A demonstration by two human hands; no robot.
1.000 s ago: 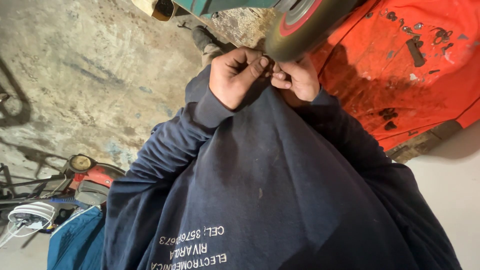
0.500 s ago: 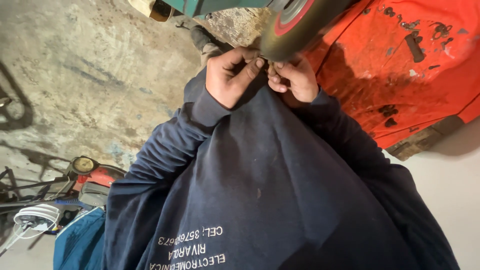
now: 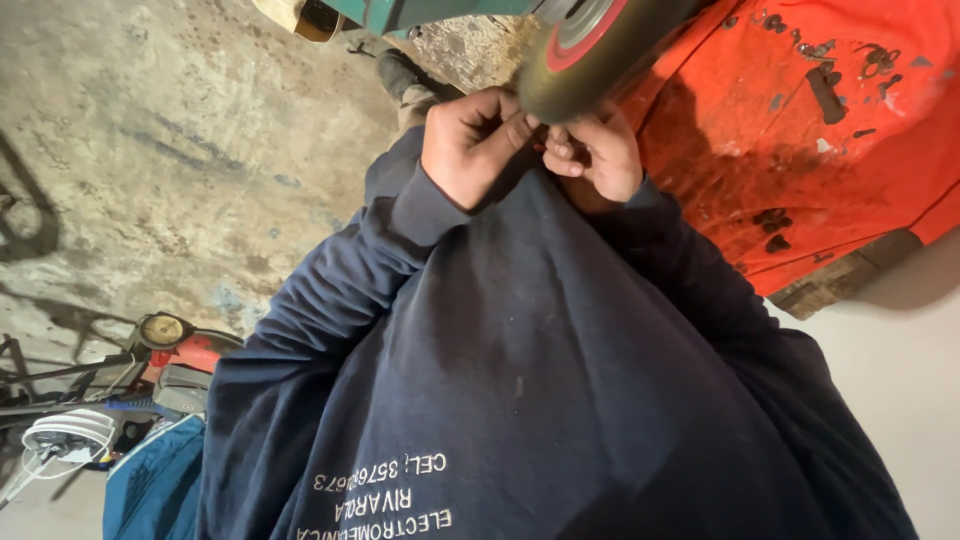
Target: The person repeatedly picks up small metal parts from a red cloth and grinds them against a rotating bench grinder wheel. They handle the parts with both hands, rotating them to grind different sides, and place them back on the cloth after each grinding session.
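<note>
I look down my dark navy sweatshirt (image 3: 540, 370). My left hand (image 3: 468, 145) and my right hand (image 3: 603, 155) meet fingertip to fingertip just under a grinding wheel (image 3: 590, 45) with a grey rim and a red centre. Both hands pinch a small part (image 3: 546, 138) against the wheel's lower edge. The fingers hide nearly all of the part, and I cannot tell what it is. The wheel hangs from a green machine body (image 3: 440, 12) at the top edge.
An orange machine cover (image 3: 810, 150) with dark stains fills the upper right. Stained concrete floor (image 3: 150, 150) lies to the left, with my shoe (image 3: 405, 80) near the wheel. At the lower left are a red machine with a round gauge (image 3: 165, 330), a white round object (image 3: 65, 435) and a blue thing (image 3: 150, 485).
Both hands stay pinched together at the wheel's edge; their fingers have shifted slightly against it. The view has barely moved.
</note>
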